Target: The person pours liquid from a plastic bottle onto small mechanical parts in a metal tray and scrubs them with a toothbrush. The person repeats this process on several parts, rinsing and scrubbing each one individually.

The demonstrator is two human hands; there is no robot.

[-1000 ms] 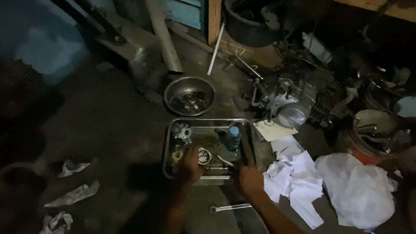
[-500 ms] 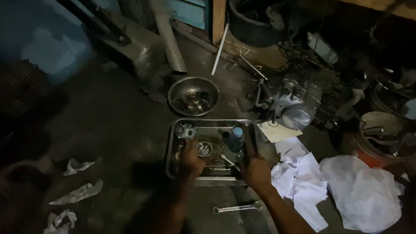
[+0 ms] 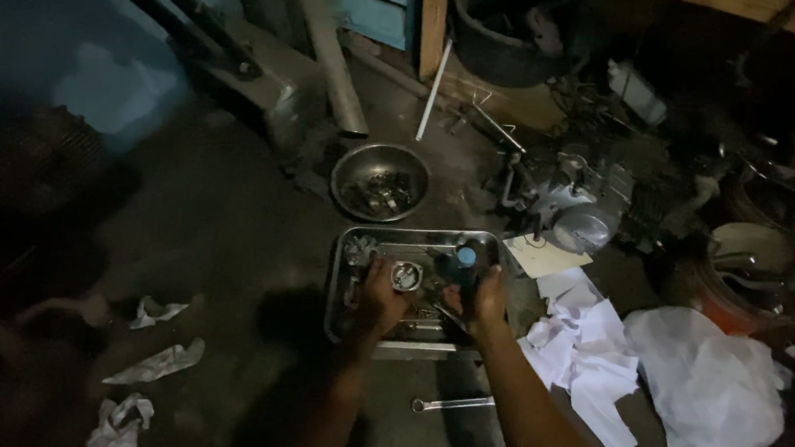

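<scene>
A rectangular metal tray (image 3: pixel 341 319) lies on the dark floor with several small metal parts in it. My left hand (image 3: pixel 380 296) reaches into the tray and touches a round shiny part (image 3: pixel 405 275). My right hand (image 3: pixel 484 298) is over the tray's right side, closed around a dark bottle with a blue cap (image 3: pixel 464 258). How firmly either hand grips is hard to judge in the dim light.
A round steel bowl (image 3: pixel 380 182) with parts sits behind the tray. An engine block (image 3: pixel 576 206) stands at the right. White paper sheets (image 3: pixel 587 355), a white plastic bag (image 3: pixel 709 385), a wrench (image 3: pixel 451 405) and crumpled rags (image 3: pixel 151 360) lie around.
Both hands have moved farther up into the tray. The right hand has closed on the blue-capped bottle and the left hand has reached the round part.
</scene>
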